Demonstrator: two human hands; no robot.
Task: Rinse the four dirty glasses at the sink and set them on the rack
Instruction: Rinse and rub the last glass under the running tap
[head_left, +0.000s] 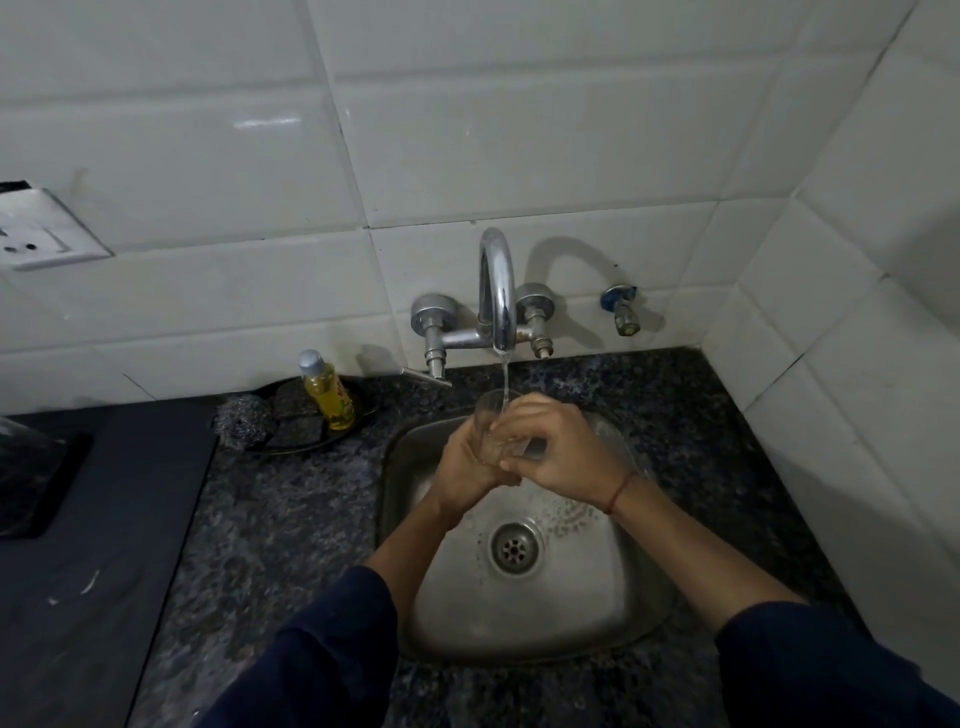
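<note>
— What is shown at the sink (415, 525)?

— A clear glass (491, 434) is held upright over the steel basin, directly beneath the tap (497, 291), so that the thin stream of water (504, 379) is caught inside its mouth. The glass is cupped from the left by the left hand (462, 467), whose fingers are wrapped closed around the wall and base. It is steadied from the right by the right hand (558, 457), whose fingers are curled against the rim and side, apparently so the wet surface can be rubbed while it fills.

— And why is it kept so low and central?

— Splash is judged to be contained that way: the glass is held above the drain (514, 548), well inside the basin walls, so that overflow is carried straight down.

— Are the other glasses or the rack seen?

— Neither can be made out. Only a soap bottle (327, 389) and a steel scrubber (244, 418) are seen on the dark stone surface (291, 519) left of the basin. How many glasses are done cannot be told.

— What is called for next?

— The glass is likely to be tipped out, then carried off to the rack; a firm hold is advised, since wet glass is slippery.
</note>
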